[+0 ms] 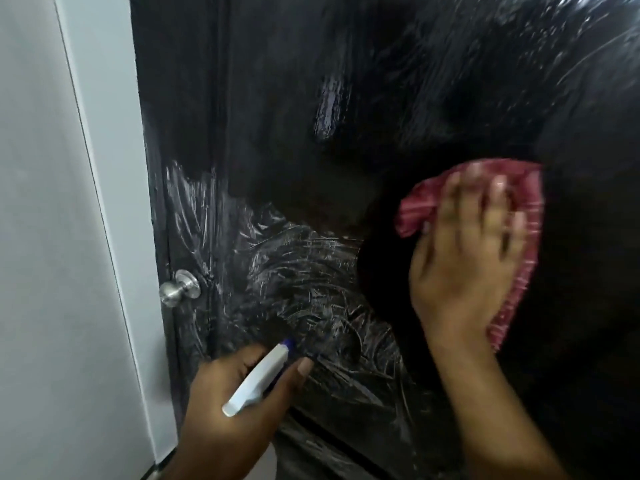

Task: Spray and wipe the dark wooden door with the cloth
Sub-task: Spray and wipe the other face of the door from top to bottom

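Spread, straight fingers (498, 194) of the right hand (464, 268) press the red cloth (422, 202) flat against the dark door (277, 133), well right of the knob (180, 289). The left hand (228, 410) grips the white spray bottle (256, 379), below and right of the knob.

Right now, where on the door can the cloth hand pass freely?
Free: door above the cloth; streaked band between knob and right hand. Crowded: lower left, left hand gripping spray bottle below the knob.
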